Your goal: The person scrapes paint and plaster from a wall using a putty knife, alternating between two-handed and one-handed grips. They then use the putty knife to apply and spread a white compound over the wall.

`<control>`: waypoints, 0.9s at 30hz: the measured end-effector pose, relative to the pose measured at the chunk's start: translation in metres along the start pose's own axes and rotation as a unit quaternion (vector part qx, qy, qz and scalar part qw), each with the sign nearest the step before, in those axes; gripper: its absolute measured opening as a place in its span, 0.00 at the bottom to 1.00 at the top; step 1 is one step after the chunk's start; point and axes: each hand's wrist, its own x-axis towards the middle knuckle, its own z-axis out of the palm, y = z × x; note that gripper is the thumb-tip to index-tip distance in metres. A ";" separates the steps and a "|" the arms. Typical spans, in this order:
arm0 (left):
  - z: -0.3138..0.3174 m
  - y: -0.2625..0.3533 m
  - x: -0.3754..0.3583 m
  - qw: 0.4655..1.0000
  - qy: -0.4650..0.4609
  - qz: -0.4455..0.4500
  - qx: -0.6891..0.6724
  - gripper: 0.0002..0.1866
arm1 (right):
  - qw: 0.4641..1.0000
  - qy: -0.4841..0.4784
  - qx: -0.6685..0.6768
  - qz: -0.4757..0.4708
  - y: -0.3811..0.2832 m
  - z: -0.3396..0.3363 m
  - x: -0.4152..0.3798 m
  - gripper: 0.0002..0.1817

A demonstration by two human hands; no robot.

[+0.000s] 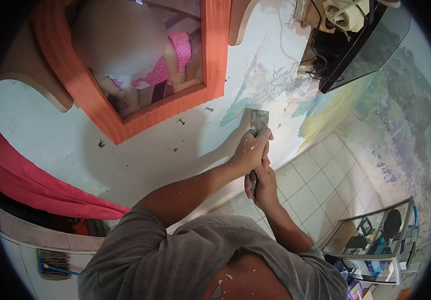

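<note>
Patchy painted wall [320,107], tiled floor [320,182]

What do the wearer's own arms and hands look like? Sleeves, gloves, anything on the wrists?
Short, loose grey sleeves: left sleeve, right sleeve. Forearms uncovered. Left hand and right hand ungloved; no watch or bracelet visible. The left is flecked with white.

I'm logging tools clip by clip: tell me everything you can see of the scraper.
The scraper has a flat, straight-sided grey blade, metal by its look, with pale smudges, and a dark handle, mostly hidden. It points away from the person, blade over the patchy wall. The left hand grips it near the blade, the right hand farther down the handle. Whether the blade's edge touches the wall, I cannot tell.
</note>
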 end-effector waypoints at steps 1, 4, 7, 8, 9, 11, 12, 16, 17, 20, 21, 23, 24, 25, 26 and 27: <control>-0.005 -0.001 0.003 0.988 -0.033 0.105 0.105 0.16 | 0.999 0.018 -0.003 -0.027 -0.001 0.003 -0.001 0.20; -0.004 0.008 0.028 1.000 0.009 0.015 -0.009 0.17 | 0.997 -0.053 0.015 0.054 -0.008 -0.016 0.025 0.22; -0.003 0.000 0.019 1.000 0.013 0.009 -0.009 0.18 | 0.999 -0.033 0.008 0.041 0.002 -0.015 0.017 0.23; -0.002 -0.003 0.015 1.000 0.012 0.008 -0.014 0.18 | 1.000 -0.014 0.000 0.022 0.004 -0.013 0.013 0.23; -0.004 -0.005 0.018 1.000 0.012 0.011 -0.015 0.18 | 1.000 -0.015 -0.002 0.020 0.002 -0.011 0.014 0.23; -0.011 -0.012 0.026 0.990 -0.001 0.107 0.095 0.18 | 1.000 -0.006 -0.024 -0.009 0.000 -0.006 0.018 0.23; -0.007 0.005 0.025 0.990 -0.001 0.102 0.095 0.18 | 0.999 -0.027 0.017 -0.016 -0.006 -0.006 0.031 0.23; 0.009 0.070 0.034 0.998 0.012 0.043 0.044 0.18 | 0.997 -0.043 0.026 -0.054 -0.035 -0.002 0.043 0.22; 0.009 0.063 0.027 0.998 0.008 0.013 0.055 0.17 | 0.998 -0.039 0.010 -0.053 -0.026 -0.007 0.037 0.22; 0.008 0.007 0.014 0.990 0.059 0.059 0.114 0.14 | 0.997 -0.013 0.021 -0.067 -0.004 -0.003 0.006 0.23; 0.001 0.008 0.023 0.997 0.017 0.050 0.063 0.15 | 0.999 -0.024 0.015 -0.042 -0.005 -0.007 0.017 0.23; -0.001 0.007 0.032 0.999 -0.029 0.026 0.007 0.15 | 1.000 -0.025 0.012 -0.005 -0.002 -0.021 0.027 0.23; 0.002 0.011 0.037 1.000 -0.009 0.012 0.011 0.15 | 0.999 -0.040 0.011 0.008 -0.003 -0.027 0.033 0.22; 0.003 0.014 0.038 1.000 0.013 -0.002 0.016 0.16 | 0.998 -0.056 0.011 0.021 -0.003 -0.029 0.036 0.21; 0.003 0.012 0.036 1.000 0.013 -0.005 0.018 0.16 | 0.998 -0.055 0.014 0.023 -0.002 -0.028 0.034 0.21; 0.005 0.009 0.033 1.000 0.008 0.008 0.000 0.16 | 0.999 -0.039 0.011 0.015 -0.001 -0.027 0.030 0.21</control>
